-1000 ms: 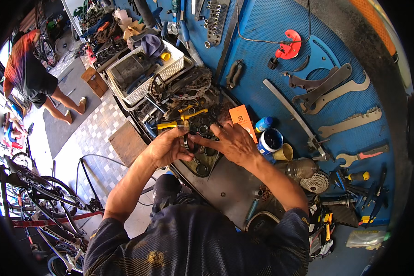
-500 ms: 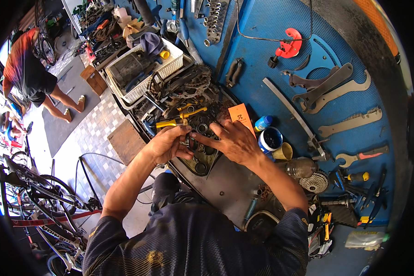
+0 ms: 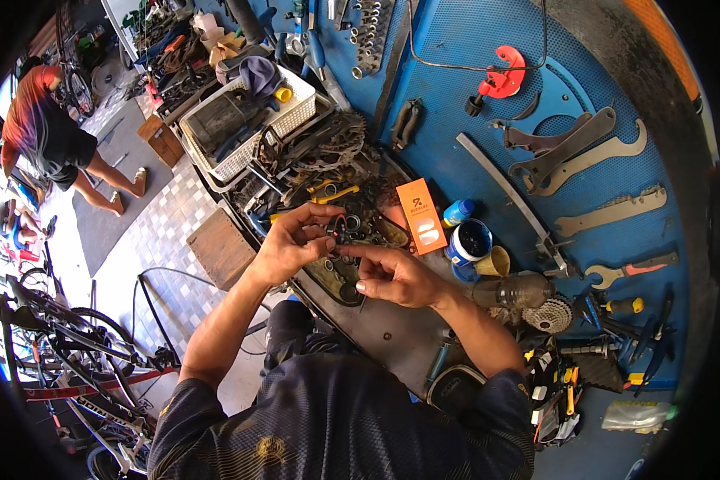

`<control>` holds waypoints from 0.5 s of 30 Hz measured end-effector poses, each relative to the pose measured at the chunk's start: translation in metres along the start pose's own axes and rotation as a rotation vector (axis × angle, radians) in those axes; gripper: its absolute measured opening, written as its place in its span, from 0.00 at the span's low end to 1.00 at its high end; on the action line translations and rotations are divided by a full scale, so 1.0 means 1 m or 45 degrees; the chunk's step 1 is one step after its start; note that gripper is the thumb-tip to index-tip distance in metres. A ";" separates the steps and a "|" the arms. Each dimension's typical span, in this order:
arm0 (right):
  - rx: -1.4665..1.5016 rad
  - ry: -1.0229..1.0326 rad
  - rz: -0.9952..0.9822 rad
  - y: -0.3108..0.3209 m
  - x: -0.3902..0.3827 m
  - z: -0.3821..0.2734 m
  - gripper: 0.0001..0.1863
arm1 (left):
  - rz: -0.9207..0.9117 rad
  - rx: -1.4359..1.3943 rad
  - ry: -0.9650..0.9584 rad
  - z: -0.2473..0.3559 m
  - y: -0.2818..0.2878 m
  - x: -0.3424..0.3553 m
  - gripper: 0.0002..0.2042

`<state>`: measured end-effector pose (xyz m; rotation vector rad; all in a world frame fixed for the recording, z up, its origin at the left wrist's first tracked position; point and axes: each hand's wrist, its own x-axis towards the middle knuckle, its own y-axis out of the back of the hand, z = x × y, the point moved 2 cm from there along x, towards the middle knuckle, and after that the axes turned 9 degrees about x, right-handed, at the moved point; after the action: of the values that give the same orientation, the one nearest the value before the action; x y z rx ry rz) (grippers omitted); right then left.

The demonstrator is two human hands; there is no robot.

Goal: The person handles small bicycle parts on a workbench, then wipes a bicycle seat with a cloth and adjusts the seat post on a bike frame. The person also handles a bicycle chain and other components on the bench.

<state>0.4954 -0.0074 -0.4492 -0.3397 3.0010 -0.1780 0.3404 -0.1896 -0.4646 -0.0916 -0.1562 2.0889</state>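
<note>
Pinching a small, apparently ring-shaped part (image 3: 341, 227), the left hand (image 3: 290, 248) faces the right hand (image 3: 398, 276), its index finger extended, others curled.

Small ring (image 3: 341, 229): dark, with a red-orange edge. Box (image 3: 416, 198): orange, bears dark print and 2 pale patches. Clamp-shaped tool (image 3: 510, 86): red, black knob (image 3: 474, 106). Wall panel (image 3: 456, 120): blue, dotted with fine holes. Basket (image 3: 292, 120): white, lattice-patterned. Cloth (image 3: 258, 74): grey-purple. Round piece (image 3: 283, 94): yellow. Tub (image 3: 458, 252): blue and white. Floor tiles (image 3: 164, 228): mosaic of white, grey and beige squares. Wearer's shirt (image 3: 320, 416): dark, finely patterned, gold emblem (image 3: 270, 448). Co-worker's shirt (image 3: 36, 100): red-orange, shades to purple.
</note>
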 end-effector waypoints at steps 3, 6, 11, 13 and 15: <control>0.655 -0.092 -0.055 -0.005 -0.003 0.008 0.37 | -0.036 0.007 -0.106 -0.004 -0.001 0.001 0.27; 1.270 -0.043 -0.154 -0.013 -0.002 0.015 0.39 | -0.065 -0.033 -0.157 -0.009 -0.002 0.000 0.28; 1.903 0.241 -0.210 -0.030 0.006 0.026 0.42 | -0.030 0.016 -0.217 -0.019 -0.004 -0.003 0.32; 1.936 0.258 -0.146 -0.031 0.008 0.028 0.43 | -0.026 0.040 -0.210 -0.024 -0.005 -0.003 0.31; 1.913 0.248 -0.095 -0.030 0.008 0.028 0.43 | -0.035 0.138 -0.217 -0.026 -0.006 -0.002 0.30</control>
<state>0.4980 -0.0411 -0.4740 -0.2165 2.0979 -2.2492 0.3500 -0.1864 -0.4891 0.1534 -0.1458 2.0728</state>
